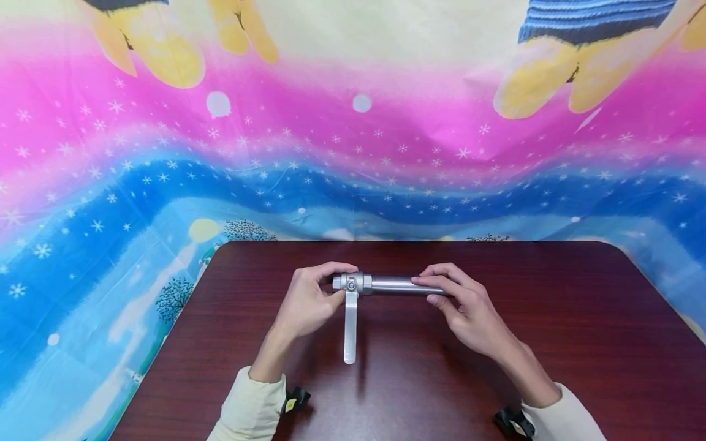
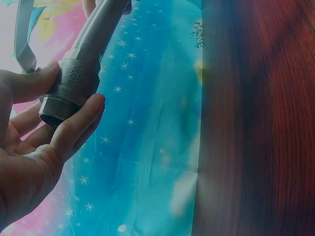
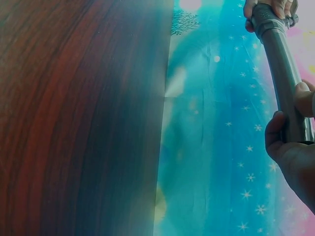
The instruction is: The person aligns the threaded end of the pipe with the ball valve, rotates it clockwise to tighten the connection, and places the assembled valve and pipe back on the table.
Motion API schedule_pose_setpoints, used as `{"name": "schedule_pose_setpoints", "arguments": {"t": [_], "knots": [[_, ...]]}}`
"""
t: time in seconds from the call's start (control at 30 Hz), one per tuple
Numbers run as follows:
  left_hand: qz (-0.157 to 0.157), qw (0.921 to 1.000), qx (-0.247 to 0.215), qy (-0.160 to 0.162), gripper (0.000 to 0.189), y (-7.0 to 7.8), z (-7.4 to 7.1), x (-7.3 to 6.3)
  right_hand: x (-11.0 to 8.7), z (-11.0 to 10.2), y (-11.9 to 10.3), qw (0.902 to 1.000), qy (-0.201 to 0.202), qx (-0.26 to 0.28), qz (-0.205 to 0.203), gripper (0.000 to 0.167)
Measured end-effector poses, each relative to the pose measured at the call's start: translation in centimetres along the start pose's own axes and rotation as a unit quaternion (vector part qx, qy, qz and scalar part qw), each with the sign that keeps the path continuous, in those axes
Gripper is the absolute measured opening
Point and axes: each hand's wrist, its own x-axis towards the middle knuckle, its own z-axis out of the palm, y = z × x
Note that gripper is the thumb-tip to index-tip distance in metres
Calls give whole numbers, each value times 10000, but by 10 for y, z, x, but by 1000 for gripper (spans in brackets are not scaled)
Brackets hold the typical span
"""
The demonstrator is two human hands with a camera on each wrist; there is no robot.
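A metal ball valve (image 1: 353, 282) with a long flat lever handle (image 1: 350, 331) is joined to a smooth steel pipe (image 1: 394, 284). Together they are held level above the table, the lever pointing toward the person. My left hand (image 1: 306, 303) grips the valve body, thumb on one side and fingers on the other, as the left wrist view also shows; the valve's open hex end (image 2: 55, 111) faces that palm. Around the pipe's far right end, my right hand (image 1: 469, 309) pinches between thumb and fingers. In the right wrist view the pipe (image 3: 285, 78) slants up to the valve.
Below the hands lies a dark red-brown wooden table (image 1: 430, 386) with rounded back corners. A colourful cloth (image 1: 331, 153) with snowflakes hangs behind it and along the left side. Black straps (image 1: 296, 399) sit at both cream sleeve cuffs.
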Motion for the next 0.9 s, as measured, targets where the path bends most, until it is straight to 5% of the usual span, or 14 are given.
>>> {"name": "schedule_pose_setpoints", "arguments": {"t": [0.63,0.9], "knots": [[78,9999,113,-44,44,1,1,0,-2,-1,-3,9986,-268,-318,334,53],[62,9999,112,7,44,1,0,0,-1,2,0,9998,-19,-188,-107,55]]}}
